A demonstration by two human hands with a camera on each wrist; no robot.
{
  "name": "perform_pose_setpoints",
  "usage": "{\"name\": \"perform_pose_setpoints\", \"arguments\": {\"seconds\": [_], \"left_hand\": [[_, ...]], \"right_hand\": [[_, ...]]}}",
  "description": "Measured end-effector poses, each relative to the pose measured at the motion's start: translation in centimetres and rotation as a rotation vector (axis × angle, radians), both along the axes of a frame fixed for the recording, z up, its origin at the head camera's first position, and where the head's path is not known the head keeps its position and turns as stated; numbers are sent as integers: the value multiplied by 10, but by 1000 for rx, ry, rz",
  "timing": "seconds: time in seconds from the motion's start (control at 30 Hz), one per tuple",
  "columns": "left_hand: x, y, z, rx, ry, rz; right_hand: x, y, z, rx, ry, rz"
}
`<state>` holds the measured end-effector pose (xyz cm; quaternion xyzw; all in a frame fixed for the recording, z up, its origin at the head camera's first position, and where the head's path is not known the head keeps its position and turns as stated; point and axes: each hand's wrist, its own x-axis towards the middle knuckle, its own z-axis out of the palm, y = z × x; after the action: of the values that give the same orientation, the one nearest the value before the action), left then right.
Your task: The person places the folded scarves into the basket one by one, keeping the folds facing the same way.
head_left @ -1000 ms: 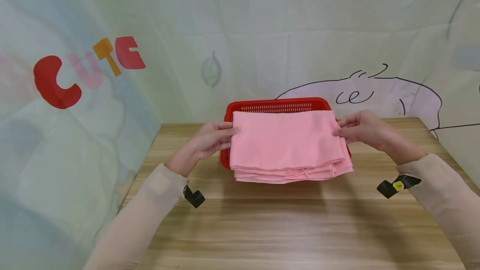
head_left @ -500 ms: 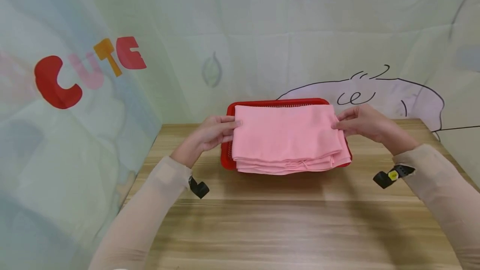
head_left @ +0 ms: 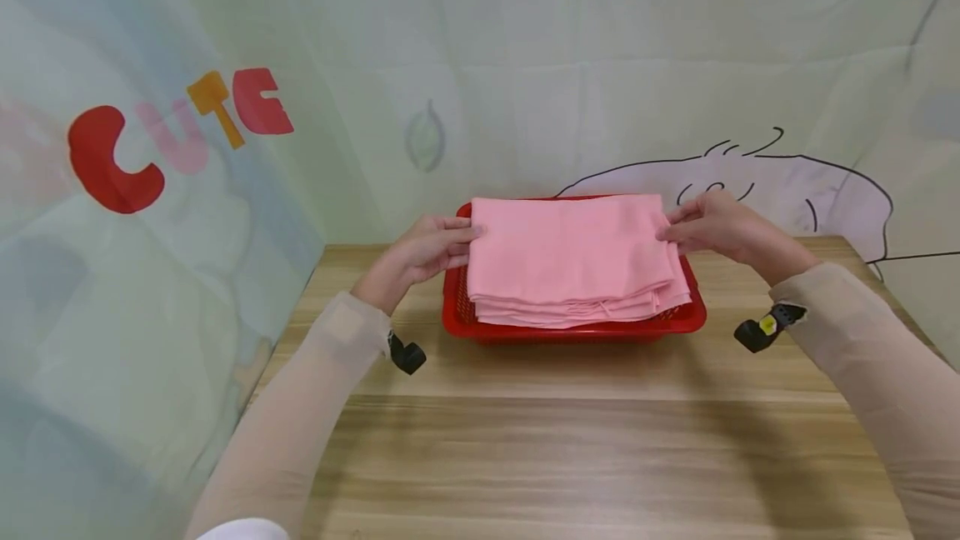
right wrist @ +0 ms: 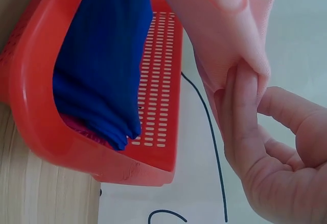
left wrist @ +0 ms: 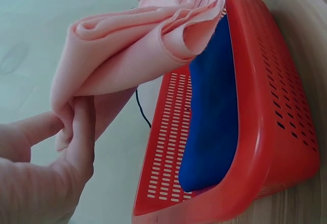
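Observation:
A folded pink cloth (head_left: 566,252), several layers thick, hangs over a red plastic basket (head_left: 573,330) in the head view. My left hand (head_left: 429,250) pinches its left edge between thumb and fingers. At the opposite edge my right hand (head_left: 723,227) pinches it too, fingers under the fold and thumb on top. Both wrist views show the cloth raised above the basket's rim. Inside the basket lies a folded blue cloth (left wrist: 214,112), and a bit of dark pink fabric (right wrist: 84,128) shows beneath it in the right wrist view. From the head view the pink cloth hides the basket's contents.
The basket stands at the back of a wood-grain table (head_left: 570,448). Behind it hangs a printed curtain (head_left: 510,107), with a second curtain side (head_left: 187,273) along the left. Black wrist cameras are strapped at both sleeves.
Both hands have carried the pink cloth away from me, further over the basket. The basket's front rim, covered before, now shows below the cloth.

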<state>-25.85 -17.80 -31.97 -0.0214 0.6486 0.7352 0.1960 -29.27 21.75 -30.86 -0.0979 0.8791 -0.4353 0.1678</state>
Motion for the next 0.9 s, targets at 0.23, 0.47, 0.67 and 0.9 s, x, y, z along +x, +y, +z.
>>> {"name": "perform_pose_setpoints", "arguments": {"seconds": [0.23, 0.47, 0.67, 0.9], "left_hand": [[-6, 1, 1, -24, 1, 12], [-16, 3, 0, -63, -9, 36], [-24, 7, 0, -105, -25, 56], [-33, 9, -5, -131, -42, 59]], "right_hand": [[-7, -6, -1, 32, 29, -2], [-11, -11, -2, 29, 48, -19], [-17, -13, -4, 37, 54, -17], [-23, -15, -5, 34, 48, -8]]}}
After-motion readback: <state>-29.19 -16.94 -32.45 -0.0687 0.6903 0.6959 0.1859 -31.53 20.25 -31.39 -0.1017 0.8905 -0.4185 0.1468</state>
